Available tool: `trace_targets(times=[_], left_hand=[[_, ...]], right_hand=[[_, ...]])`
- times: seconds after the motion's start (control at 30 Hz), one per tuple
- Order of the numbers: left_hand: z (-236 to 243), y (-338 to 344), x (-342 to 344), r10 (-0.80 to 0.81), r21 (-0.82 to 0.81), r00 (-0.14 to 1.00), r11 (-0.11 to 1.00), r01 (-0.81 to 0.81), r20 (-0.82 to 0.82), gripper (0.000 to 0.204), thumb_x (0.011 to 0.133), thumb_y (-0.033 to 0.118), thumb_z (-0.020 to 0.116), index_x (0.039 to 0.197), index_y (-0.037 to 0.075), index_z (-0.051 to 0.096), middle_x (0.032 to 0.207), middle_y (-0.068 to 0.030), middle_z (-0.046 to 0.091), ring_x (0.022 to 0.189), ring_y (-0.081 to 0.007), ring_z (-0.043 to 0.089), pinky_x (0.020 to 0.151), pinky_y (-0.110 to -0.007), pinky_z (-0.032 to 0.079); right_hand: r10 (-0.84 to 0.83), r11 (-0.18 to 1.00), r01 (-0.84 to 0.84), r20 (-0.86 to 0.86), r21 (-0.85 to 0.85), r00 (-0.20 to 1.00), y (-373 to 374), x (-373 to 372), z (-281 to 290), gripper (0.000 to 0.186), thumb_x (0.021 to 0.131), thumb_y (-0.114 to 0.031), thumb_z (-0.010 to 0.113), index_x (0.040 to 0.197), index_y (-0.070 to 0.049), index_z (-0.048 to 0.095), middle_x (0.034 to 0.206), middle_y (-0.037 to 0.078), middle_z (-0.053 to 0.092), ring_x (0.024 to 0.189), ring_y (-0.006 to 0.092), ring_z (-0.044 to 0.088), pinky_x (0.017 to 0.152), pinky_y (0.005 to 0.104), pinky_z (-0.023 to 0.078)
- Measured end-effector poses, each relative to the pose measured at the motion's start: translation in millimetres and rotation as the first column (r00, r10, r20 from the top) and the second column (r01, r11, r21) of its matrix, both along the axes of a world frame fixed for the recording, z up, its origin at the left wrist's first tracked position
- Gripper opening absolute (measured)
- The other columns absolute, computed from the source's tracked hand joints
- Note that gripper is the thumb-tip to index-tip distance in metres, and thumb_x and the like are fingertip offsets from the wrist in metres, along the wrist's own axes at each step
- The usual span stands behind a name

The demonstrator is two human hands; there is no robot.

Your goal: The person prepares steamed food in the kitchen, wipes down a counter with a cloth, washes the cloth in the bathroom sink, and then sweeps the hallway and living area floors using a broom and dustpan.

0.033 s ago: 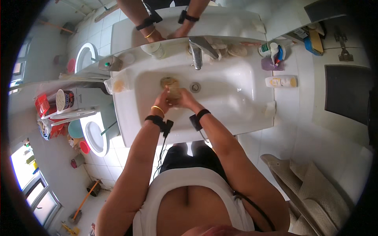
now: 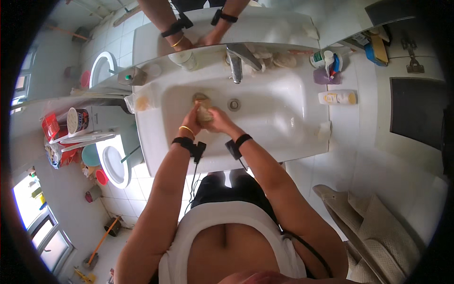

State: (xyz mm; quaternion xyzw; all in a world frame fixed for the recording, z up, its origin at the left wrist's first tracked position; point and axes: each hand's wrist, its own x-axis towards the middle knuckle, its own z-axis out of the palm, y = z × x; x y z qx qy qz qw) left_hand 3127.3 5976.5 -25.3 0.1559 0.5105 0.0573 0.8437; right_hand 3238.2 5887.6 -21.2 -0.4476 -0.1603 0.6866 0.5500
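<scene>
A pale beige item, too indistinct to name, is held between both hands low in the left part of the white washbasin. My left hand grips it from the left, and my right hand closes on it from the right. Just beyond the fingers a darker rounded shape lies at the item's far end; whether it is part of it, I cannot tell. The drain is right of the hands, below the chrome tap.
A glass jar and a clear bag sit on the basin's rim. Toiletries and a white-yellow bottle are at the right. Mirrors line the back and left, reflecting my arms and the bathroom. Beige fabric is at lower right.
Both hands have shifted slightly to the left with the beige item, and my fingers have moved a little around it.
</scene>
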Motion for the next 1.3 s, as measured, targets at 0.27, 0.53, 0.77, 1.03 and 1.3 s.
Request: trace_targets(times=[0.27,0.53,0.77,1.03,1.3], left_hand=[[-1,-30,25,0.138,0.014,0.939,0.989,-0.15,0.314,0.036,0.084,0.033,0.046,0.109,0.007,0.046,0.105,-0.0085,0.052,0.095,-0.0207,0.051,0.081,-0.033,0.044],[10,-11,-29,-0.041,0.243,0.981,0.966,0.088,-0.192,0.046,0.083,0.033,0.049,0.12,0.009,0.035,0.125,-0.0098,0.033,0.11,-0.0311,0.039,0.087,-0.047,0.038],[-22,3,-9,0.022,0.078,0.998,0.997,-0.026,0.051,0.041,0.082,0.038,0.049,0.114,0.013,0.04,0.11,-0.01,0.048,0.098,-0.0282,0.049,0.076,-0.045,0.043],[-30,-32,3,-0.461,0.879,0.883,0.38,0.289,-0.091,0.033,0.085,0.032,0.047,0.106,0.007,0.047,0.104,-0.0084,0.052,0.09,-0.0198,0.054,0.076,-0.032,0.047],[-29,-16,-43,-0.24,0.44,0.912,0.816,0.375,-0.332,0.051,0.077,0.024,0.057,0.121,0.012,0.034,0.114,-0.0129,0.045,0.101,-0.0234,0.049,0.085,-0.036,0.042]], right_hand=[[-0.023,0.997,0.081,0.892,-0.015,0.451,1,29,20,0.039,0.069,-0.039,0.057,0.084,-0.002,0.06,0.079,0.015,0.061,0.074,0.0317,0.058,0.068,0.0381,0.046],[0.112,0.903,0.404,0.989,-0.142,0.099,-54,100,-45,0.074,0.061,-0.031,0.071,0.121,-0.01,0.034,0.109,0.021,0.043,0.107,0.0363,0.037,0.088,0.0424,0.034],[0.138,0.989,-0.133,0.658,-0.059,0.74,2,-2,20,0.046,0.06,-0.026,0.072,0.097,-0.004,0.055,0.088,0.009,0.06,0.082,0.0222,0.057,0.076,0.0318,0.043],[0.252,0.923,0.12,0.811,-0.365,0.529,19,24,44,0.044,0.069,-0.044,0.06,0.078,0.0,0.06,0.089,0.019,0.058,0.087,0.0339,0.054,0.075,0.0387,0.043],[0.415,0.834,0.337,0.899,-0.437,0.141,-63,66,-25,0.059,0.067,-0.038,0.065,0.11,-0.003,0.046,0.1,0.017,0.053,0.093,0.0294,0.051,0.077,0.0402,0.042]])
